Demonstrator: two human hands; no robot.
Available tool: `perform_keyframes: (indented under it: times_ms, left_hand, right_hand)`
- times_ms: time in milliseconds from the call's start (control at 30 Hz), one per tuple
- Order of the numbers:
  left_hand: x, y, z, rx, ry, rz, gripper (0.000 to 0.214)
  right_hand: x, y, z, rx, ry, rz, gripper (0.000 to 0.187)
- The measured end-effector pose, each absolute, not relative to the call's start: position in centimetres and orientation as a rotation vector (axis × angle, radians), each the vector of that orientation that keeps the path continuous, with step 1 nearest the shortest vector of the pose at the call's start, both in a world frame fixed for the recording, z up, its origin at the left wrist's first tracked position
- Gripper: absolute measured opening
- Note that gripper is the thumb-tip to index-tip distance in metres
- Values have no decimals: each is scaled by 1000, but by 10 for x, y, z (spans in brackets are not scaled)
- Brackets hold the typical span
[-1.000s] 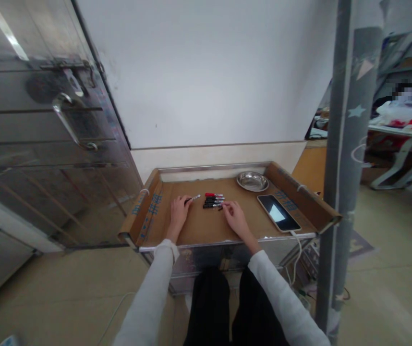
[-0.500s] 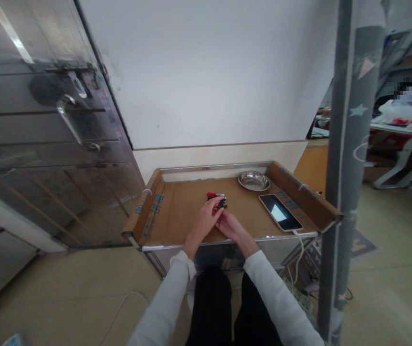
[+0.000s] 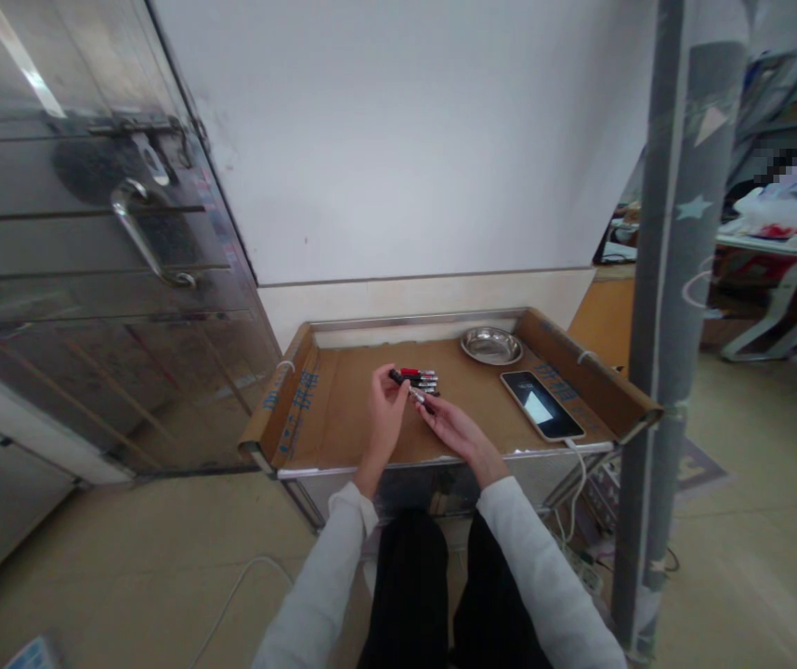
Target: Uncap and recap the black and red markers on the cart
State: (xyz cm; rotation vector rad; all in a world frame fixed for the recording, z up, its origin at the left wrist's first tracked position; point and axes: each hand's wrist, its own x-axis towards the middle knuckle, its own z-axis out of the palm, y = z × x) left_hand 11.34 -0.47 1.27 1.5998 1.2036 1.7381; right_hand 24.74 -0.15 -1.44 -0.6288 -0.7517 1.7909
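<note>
A slim black-and-white marker pen [image 3: 418,395] slants between my two hands above the cardboard-lined table. Its dark upper-left end is pinched by my left hand [image 3: 385,401]. My right hand [image 3: 455,427] has its fingertips closed on the lower-right end. Whether the pen is in one piece or parted in the middle, I cannot tell. Just beyond my fingers, a red marker pen [image 3: 417,372] and a few dark marker pens [image 3: 426,380] lie side by side on the cardboard, partly hidden by my left hand.
A round steel dish [image 3: 491,346] sits at the table's back right. In front of it lies a phone [image 3: 542,406] with a white cable [image 3: 582,483] hanging over the front edge. Folded cardboard sides [image 3: 590,367] border the table. A grey pole [image 3: 677,279] stands to the right.
My hands have drawn apart slightly and turned, so the marker pen between them now shows. My left hand has shifted left, uncovering more of the pens on the cardboard.
</note>
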Motion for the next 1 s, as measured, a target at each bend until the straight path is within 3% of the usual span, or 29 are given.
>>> perform_keyframes:
  times_ms: [267, 400, 633, 833, 1000]
  left_hand:
    - [94, 14, -23, 1322, 1384, 1719, 29]
    - [94, 10, -25, 1546, 1361, 1398, 21]
    - [112, 6, -11, 2123, 1379, 1137, 6]
    - [122, 11, -8, 2269, 1459, 1243, 15]
    - [120, 6, -5, 2268, 1135, 1243, 24]
  right_hand:
    - [272, 3, -23, -729, -743, 1438, 22]
    - [278, 5, -22, -778, -727, 1358, 18]
    - [281, 7, -23, -744, -766, 1362, 17]
    - [280, 2, -22, -770, -819, 1320, 21]
    - [270, -1, -17, -865, -1026, 1232, 32]
